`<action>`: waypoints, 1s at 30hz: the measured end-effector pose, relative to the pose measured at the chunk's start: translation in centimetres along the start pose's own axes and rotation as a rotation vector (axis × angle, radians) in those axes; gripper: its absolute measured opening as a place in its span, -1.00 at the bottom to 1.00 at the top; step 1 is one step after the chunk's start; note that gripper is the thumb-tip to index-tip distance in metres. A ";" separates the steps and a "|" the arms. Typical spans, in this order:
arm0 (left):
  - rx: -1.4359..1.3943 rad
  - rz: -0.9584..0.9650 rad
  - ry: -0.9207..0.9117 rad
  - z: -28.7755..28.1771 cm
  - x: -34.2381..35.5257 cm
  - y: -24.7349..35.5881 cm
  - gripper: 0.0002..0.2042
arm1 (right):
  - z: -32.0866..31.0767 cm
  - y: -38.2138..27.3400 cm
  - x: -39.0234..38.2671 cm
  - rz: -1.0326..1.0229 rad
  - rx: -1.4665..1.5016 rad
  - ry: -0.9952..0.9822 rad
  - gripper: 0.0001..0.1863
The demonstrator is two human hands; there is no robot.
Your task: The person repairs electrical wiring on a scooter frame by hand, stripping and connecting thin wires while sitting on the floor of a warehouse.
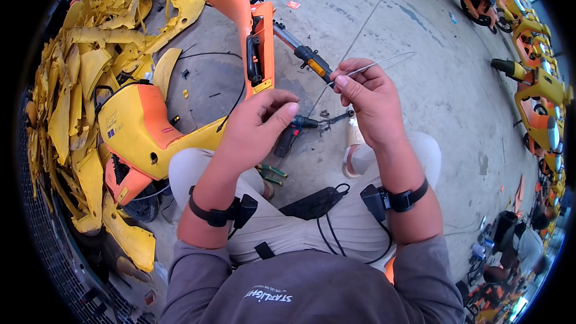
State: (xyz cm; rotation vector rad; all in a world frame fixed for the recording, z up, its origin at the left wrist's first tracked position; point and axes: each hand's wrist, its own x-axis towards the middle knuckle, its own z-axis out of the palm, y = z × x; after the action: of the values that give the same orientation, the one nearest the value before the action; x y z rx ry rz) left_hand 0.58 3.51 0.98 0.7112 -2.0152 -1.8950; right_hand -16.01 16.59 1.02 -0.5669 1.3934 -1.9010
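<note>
In my right hand (373,102), raised ahead of me, thumb and fingers pinch a thin pale wire (390,62). It bends back in a narrow loop beyond the fingertips. A faint strand of it runs down toward my left hand (255,126), whose thumb and curled fingers come together near its end; the exact grip there is hard to see. Below the hands, a dark cordless drill (289,137) lies on the floor, beside small dark metal parts (327,121). A pair of green-handled pliers (273,173) is partly hidden by my leg.
A partly stripped yellow and orange scooter (132,114) stands at my left, its orange front panel (260,42) ahead. Behind it rises a heap of yellow body panels (66,96). More scooters (537,93) line the right. A black pouch with cords (315,203) rests at my lap.
</note>
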 end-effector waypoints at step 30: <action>0.441 0.339 0.260 1.5 0.6 0.6 -0.89 | 0.0 -0.2 0.2 -0.026 0.053 0.026 -0.72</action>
State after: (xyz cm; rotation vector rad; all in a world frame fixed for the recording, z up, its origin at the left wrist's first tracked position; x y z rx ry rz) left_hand -0.79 4.46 1.38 0.6252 -2.2280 -1.1235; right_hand -16.19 16.52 1.18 -0.5387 1.3545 -1.9668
